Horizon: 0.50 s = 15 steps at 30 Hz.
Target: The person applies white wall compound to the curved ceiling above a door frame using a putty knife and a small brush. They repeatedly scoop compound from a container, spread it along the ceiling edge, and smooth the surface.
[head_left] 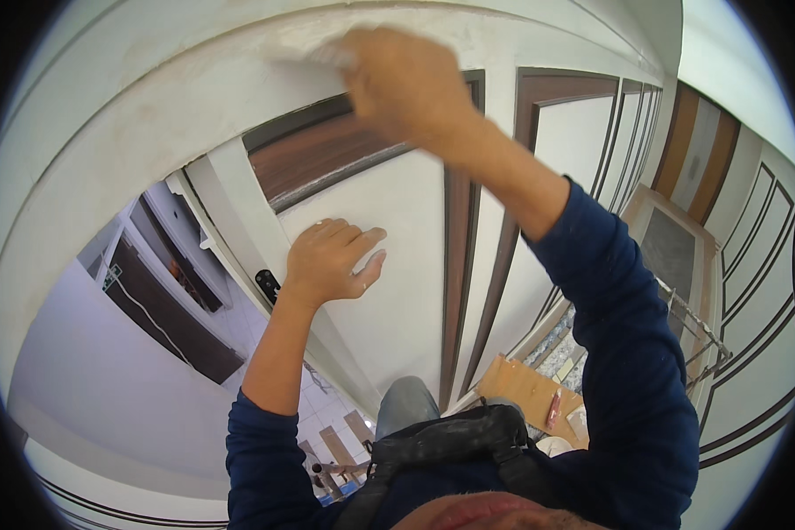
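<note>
My right hand (406,84) is raised to the off-white band (194,66) above the panelled door, closed round a pale flat tool (314,57). Motion smears that tool, so its exact kind does not show; it lies against or close to the band's patchy surface. Lower down, my left hand (331,261) hovers in front of the white door panel (371,221), fingers bent, thumb apart, nothing between them. Whitish residue marks its thumb and fingertip. Dark brown moulding (327,150) edges the panel. I cannot tell whether the left hand touches the door.
A black door handle (268,284) sits below my left hand. To the left, a gap opens onto a tiled room. At the lower right are a wooden board (521,393) bearing a red-handled item (554,409), and a metal frame (702,340). Brown planks (337,450) lie beneath me.
</note>
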Motion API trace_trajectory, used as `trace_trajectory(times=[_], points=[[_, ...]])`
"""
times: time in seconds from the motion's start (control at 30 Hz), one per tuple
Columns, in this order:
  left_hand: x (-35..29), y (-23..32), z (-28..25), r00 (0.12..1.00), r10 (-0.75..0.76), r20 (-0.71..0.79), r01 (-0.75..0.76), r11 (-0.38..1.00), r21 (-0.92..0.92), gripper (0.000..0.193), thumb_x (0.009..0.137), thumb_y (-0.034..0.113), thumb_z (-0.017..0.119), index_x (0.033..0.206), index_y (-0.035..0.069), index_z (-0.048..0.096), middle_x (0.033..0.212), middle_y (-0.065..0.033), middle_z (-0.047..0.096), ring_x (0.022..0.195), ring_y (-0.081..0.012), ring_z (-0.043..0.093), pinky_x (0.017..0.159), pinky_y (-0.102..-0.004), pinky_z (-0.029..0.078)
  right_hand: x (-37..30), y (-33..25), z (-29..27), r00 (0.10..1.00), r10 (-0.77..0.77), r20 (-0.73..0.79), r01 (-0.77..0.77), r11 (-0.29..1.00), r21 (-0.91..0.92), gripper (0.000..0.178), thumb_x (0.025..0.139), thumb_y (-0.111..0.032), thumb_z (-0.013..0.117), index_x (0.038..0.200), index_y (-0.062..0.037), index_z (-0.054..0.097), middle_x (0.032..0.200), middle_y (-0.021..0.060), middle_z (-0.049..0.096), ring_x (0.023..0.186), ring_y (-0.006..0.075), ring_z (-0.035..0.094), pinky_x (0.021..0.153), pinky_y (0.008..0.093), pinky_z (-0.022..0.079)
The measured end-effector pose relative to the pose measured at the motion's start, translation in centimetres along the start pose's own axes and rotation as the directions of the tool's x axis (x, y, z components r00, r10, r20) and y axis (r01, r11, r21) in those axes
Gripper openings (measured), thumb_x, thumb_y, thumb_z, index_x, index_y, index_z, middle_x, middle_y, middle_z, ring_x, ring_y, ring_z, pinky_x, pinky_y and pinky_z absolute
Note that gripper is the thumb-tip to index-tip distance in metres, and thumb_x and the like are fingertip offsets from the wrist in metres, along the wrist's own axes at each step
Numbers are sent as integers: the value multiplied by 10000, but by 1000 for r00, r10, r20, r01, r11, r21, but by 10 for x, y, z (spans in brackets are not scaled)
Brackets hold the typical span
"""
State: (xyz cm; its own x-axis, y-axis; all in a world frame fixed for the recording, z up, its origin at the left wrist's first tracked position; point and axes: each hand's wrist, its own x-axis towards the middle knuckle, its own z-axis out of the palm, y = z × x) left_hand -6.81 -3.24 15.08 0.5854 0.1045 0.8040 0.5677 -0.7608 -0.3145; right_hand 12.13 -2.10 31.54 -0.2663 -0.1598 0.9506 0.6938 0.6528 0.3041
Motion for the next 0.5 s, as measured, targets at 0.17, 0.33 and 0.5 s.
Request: trace_trajectory(times=[0.17,0.33,0.5], points=[[2,1,2,1000,-13,-11,13,1000,-19,229,727,177,783,952,139,768,664,-26,616,609,-221,578,579,-342,468,-6,81,-33,915,369,163,-327,916,-233,279,917,-252,666,1146,-101,717,868,162,728,918,356,708,779,451,571],[10,4,7,1000,4,8,-4,1000,-19,233,734,193,788,959,140,769,663,-19,618,608,-215,579,582,-334,471,8,169,-42,828,558,-65,-560,810,-174,222,816,-182,632,882,-2,743,882,279,718,852,492,697,785,542,561],[5,4,1,1000,-8,15,7,1000,22,220,745,202,788,957,144,772,666,-13,622,610,-207,588,582,-331,476,7,29,24,989,142,27,-137,980,-141,222,913,-200,644,1099,-106,721,960,135,725,833,352,695,731,450,572]])
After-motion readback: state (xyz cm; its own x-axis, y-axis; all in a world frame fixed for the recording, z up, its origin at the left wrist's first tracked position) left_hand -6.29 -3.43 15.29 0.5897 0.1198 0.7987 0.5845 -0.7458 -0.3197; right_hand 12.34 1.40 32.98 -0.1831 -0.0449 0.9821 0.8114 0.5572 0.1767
